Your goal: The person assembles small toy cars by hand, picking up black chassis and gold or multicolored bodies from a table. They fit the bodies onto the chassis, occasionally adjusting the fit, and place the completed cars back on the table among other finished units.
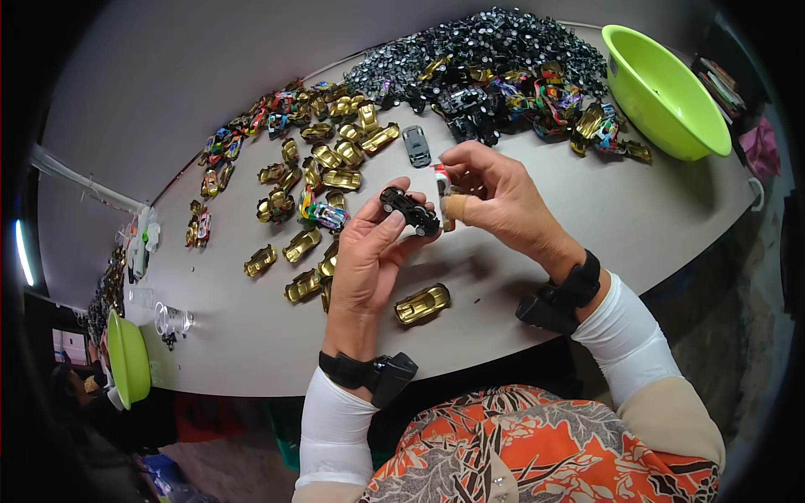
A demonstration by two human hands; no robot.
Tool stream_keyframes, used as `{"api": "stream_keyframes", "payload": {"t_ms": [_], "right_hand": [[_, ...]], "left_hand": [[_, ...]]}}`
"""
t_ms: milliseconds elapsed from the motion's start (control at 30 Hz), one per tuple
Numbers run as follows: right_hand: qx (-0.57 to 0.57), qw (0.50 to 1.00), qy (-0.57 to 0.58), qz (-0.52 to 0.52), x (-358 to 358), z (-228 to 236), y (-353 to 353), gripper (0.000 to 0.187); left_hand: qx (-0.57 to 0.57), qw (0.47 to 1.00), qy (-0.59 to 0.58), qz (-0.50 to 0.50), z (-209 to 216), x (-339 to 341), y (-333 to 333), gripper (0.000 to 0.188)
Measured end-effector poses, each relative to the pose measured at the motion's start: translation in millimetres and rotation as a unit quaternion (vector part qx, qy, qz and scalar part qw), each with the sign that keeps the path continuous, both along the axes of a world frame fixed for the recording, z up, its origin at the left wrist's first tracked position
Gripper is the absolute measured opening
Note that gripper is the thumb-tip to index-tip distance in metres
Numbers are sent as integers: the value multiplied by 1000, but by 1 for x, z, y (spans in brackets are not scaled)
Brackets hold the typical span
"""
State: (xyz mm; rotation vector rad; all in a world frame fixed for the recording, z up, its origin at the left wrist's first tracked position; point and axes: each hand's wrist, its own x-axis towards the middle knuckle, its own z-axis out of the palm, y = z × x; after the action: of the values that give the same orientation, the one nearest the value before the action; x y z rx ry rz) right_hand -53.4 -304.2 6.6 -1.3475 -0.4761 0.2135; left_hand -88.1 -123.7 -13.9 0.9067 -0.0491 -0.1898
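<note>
My left hand is closed on a black toy car chassis, its small wheels showing. Just right of it, my right hand pinches a red and white toy car body, seen edge-on and partly covered by the fingers; a tan bandage wraps one of them. The two parts are close together, and whether they touch I cannot tell. On the table below my hands lies a gold toy car body. A grey car base rests just beyond my hands.
Several gold car bodies spread to the left, with colourful ones behind. A big heap of small wheels lines the back, black chassis before it. Green basins stand right and left, near a clear cup.
</note>
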Motion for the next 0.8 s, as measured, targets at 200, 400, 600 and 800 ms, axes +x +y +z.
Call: {"api": "stream_keyframes", "payload": {"t_ms": [200,400,600,800], "right_hand": [[-12,999,-33,-2,-7,1,3,32],[-75,992,-96,-31,-8,0,3,30],[-146,966,-204,-58,-8,-5,5,31],[-148,957,-246,-50,-5,-10,8,35]], "left_hand": [[-2,1000,-4,-3,1,-2,-3,47],[37,999,-11,-5,3,-4,-5,45],[72,997,-13,-11,4,-6,-6,45],[90,996,-19,7,3,-7,-6,44]]}}
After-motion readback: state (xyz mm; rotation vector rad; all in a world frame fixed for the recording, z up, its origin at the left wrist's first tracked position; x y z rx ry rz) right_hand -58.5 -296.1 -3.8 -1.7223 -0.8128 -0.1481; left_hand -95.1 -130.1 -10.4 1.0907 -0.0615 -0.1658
